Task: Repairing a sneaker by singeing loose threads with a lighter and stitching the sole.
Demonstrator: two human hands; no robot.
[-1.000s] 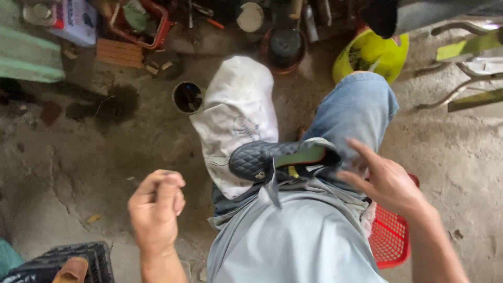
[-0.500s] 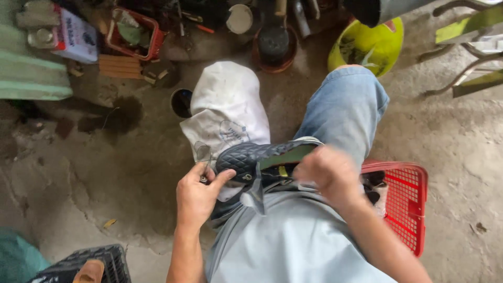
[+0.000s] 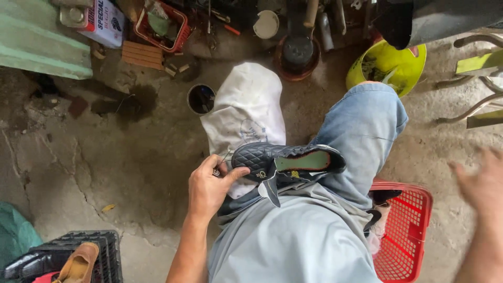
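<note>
Fingers (image 3: 222, 166) of the left hand (image 3: 209, 188) curl around the quilted toe of a black leather shoe with a green insole (image 3: 288, 161), which rests on the lap against a white cloth sack (image 3: 246, 112). Off to the side, the blurred right hand (image 3: 482, 183) hangs spread and empty above the cracked concrete floor (image 3: 78, 173). A red plastic basket (image 3: 406, 236) sits beside the denim-clad leg (image 3: 361, 136); a black crate (image 3: 99, 251) holds a tan shoe (image 3: 78, 262) nearby.
</note>
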